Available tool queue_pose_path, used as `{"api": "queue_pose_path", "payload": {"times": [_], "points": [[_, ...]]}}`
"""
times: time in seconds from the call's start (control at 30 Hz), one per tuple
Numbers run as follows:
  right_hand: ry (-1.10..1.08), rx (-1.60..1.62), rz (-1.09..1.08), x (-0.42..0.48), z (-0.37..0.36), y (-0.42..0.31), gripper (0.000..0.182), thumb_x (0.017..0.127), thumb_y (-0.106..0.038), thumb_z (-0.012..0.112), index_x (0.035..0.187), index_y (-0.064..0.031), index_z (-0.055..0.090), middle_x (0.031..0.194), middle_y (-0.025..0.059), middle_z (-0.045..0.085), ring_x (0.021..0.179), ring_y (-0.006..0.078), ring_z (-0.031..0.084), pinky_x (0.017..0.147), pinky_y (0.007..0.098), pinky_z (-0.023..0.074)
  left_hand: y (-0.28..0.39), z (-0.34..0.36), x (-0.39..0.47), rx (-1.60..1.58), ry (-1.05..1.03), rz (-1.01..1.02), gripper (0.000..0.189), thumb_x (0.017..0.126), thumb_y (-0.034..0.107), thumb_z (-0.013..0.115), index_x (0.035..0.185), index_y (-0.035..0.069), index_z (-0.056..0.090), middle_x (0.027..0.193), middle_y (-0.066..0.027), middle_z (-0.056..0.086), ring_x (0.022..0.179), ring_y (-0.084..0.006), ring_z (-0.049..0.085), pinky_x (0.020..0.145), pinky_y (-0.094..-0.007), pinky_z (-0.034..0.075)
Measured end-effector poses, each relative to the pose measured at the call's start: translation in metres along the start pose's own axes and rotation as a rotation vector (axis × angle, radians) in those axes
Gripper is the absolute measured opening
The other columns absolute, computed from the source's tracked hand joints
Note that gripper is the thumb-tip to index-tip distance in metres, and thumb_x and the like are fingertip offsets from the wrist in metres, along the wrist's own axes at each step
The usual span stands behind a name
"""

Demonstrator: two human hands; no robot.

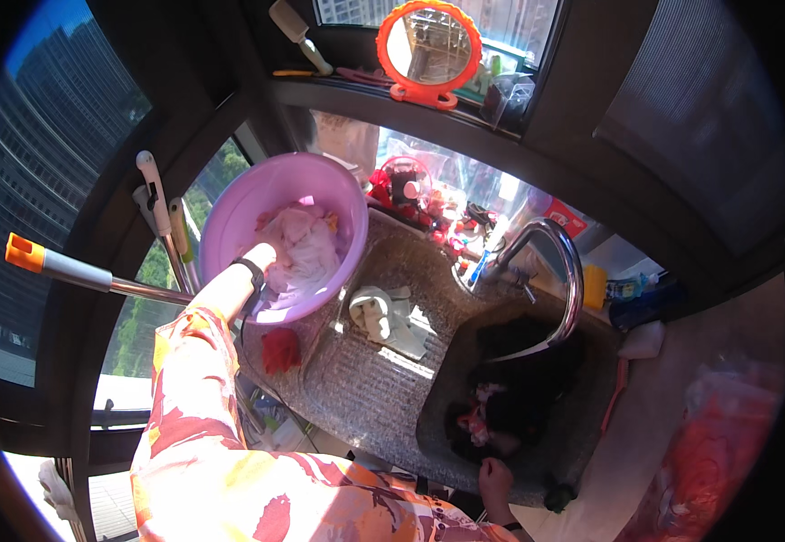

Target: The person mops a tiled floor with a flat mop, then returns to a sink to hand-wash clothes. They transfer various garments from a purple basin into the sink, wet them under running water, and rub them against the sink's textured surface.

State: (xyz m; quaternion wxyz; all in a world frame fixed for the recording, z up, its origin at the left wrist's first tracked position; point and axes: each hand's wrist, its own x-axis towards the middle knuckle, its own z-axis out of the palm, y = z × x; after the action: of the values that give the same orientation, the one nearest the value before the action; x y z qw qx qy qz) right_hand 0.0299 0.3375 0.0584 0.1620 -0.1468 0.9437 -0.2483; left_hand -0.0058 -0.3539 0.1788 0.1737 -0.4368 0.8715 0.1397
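Observation:
My left hand point(269, 256) reaches into a pink-purple plastic basin point(223, 223), against a heap of pale wet-looking cloth point(304, 247). Its fingers are hidden by the wrist and cloth, so a grip cannot be made out. At the front rim of the stone sink basin point(433, 406) is my right hand point(495, 474), fingers curled, in shade. Dark cloth point(521, 400) lies in that sink, with a pink-and-white patterned piece point(477, 417) near the hand. A whitish cloth point(392, 322) rests crumpled on the ribbed washboard point(358, 379) between basin and sink.
A chrome faucet point(572, 271) arches over the sink. Left of the basin, a mop handle point(80, 271) sticks out. A red cloth point(281, 350) sits on the counter's left edge. An orange-framed mirror point(392, 57) stands on the sill; a red brush point(614, 396) lies right of the sink.

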Motion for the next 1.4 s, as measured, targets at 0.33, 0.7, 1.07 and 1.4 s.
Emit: {"api": "queue_pose_path", "payload": {"times": [0.33, 0.7, 1.07, 1.4], "points": [[0.047, -0.014, 0.015, -0.006, 0.002, 0.026, 0.013, 0.084, -0.015, 0.06, 0.087, -0.0065, 0.069, 0.084, 0.0157, 0.067, 0.079, 0.0361, 0.065, 0.068, 0.043, 0.0516, -0.037, 0.043, 0.067, -0.742, 0.051, -0.148, 0.066, 0.074, 0.005, 0.063, 0.138, 0.017, 0.052, 0.098, -0.0115, 0.064, 0.069, -0.0202, 0.058, 0.051, -0.0325, 0.048], [-0.051, 0.083, 0.012, -0.002, 0.003, 0.02, 0.015, 0.084, -0.019, 0.058, 0.089, -0.0105, 0.07, 0.088, 0.0135, 0.068, 0.082, 0.035, 0.065, 0.071, 0.0435, 0.0515, -0.009, -0.085, -0.159, -1.472, 0.384, 0.49, 0.029, 0.088, 0.021, 0.062, 0.112, 0.006, 0.06, 0.103, -0.001, 0.06, 0.097, -0.0132, 0.059, 0.081, -0.0285, 0.05], [-0.076, 0.169, -0.07, -0.003, -0.016, 0.016, 0.015, 0.087, -0.017, 0.059, 0.092, -0.0077, 0.07, 0.088, 0.0146, 0.068, 0.082, 0.0344, 0.066, 0.071, 0.0407, 0.0524, 0.057, -0.153, -0.288, -2.113, 0.46, 0.646, 0.032, 0.098, 0.014, 0.05, 0.121, -0.008, 0.053, 0.114, -0.0175, 0.061, 0.105, -0.0264, 0.062, 0.093, -0.0417, 0.052], [-0.031, 0.257, -0.166, -0.001, -0.003, 0.032, 0.011, 0.086, -0.015, 0.061, 0.089, -0.0087, 0.069, 0.086, 0.0114, 0.068, 0.079, 0.0316, 0.067, 0.067, 0.0381, 0.0534, 0.081, -0.095, -0.366, -1.549, 0.64, 0.677, 0.042, 0.1, 0.029, 0.047, 0.123, -0.004, 0.057, 0.113, -0.0172, 0.066, 0.098, -0.026, 0.066, 0.085, -0.0394, 0.057]]}}
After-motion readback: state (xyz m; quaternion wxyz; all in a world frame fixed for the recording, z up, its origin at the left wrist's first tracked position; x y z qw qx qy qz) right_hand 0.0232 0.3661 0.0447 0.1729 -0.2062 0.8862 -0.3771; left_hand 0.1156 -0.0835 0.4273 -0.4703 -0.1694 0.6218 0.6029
